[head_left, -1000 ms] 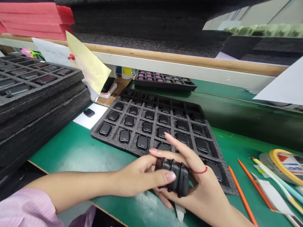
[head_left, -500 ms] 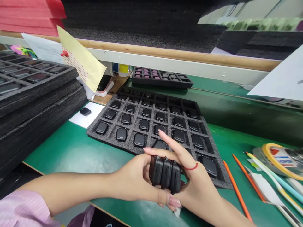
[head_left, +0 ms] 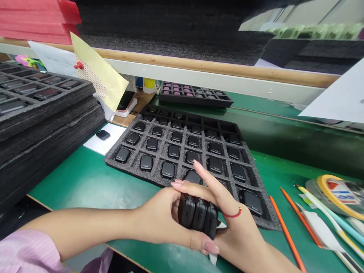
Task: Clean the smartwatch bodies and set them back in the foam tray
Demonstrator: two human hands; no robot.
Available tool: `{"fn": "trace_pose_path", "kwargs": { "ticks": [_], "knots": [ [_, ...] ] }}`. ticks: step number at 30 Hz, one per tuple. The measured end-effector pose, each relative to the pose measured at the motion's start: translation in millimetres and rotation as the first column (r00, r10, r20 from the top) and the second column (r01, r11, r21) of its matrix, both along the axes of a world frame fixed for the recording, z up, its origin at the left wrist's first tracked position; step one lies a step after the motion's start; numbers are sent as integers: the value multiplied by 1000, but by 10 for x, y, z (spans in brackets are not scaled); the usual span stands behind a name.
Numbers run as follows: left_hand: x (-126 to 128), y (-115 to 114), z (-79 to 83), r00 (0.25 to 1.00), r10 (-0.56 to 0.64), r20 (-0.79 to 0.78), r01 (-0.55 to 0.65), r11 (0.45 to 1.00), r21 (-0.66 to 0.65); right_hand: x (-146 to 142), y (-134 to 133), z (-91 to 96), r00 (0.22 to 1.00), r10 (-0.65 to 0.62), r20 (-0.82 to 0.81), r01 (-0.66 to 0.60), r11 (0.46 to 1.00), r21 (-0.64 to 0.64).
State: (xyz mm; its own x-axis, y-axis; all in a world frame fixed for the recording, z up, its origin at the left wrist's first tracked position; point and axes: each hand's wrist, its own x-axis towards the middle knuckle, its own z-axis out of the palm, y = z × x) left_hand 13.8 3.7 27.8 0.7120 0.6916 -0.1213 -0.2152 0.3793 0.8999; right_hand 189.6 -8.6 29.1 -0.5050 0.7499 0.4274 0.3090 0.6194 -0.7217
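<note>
Three black smartwatch bodies (head_left: pixel 198 216), without straps, stand side by side in a stack in front of me. My left hand (head_left: pixel 167 214) grips them, its thumb along the near side. My right hand (head_left: pixel 227 212) curls around the far and right sides of the stack, index finger stretched out. Bits of a white cloth (head_left: pixel 213 259) show below and beside the right palm; most of it is hidden. Just beyond both hands lies a black foam tray (head_left: pixel 153 178) with many watch bodies in its compartments.
At left rises a stack of black foam trays (head_left: pixel 48 129). One watch body (head_left: pixel 102 134) lies on white paper. To the right are orange sticks (head_left: pixel 287 231), a brush-like tool (head_left: pixel 320 227) and a yellow tape roll (head_left: pixel 338 193). A shelf edge (head_left: pixel 199 70) crosses above.
The stack of watch bodies has sunk slightly and tilted in my hands. A white piece of cloth now shows at its right side. My right hand has shifted slightly.
</note>
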Motion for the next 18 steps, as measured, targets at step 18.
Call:
{"fn": "trace_pose_path", "kwargs": {
  "ticks": [18],
  "knots": [
    [-103,20,-10,974,202,-102,-161,935,318,24,-60,29,997,-39,73,36,998,42]
  ]
}}
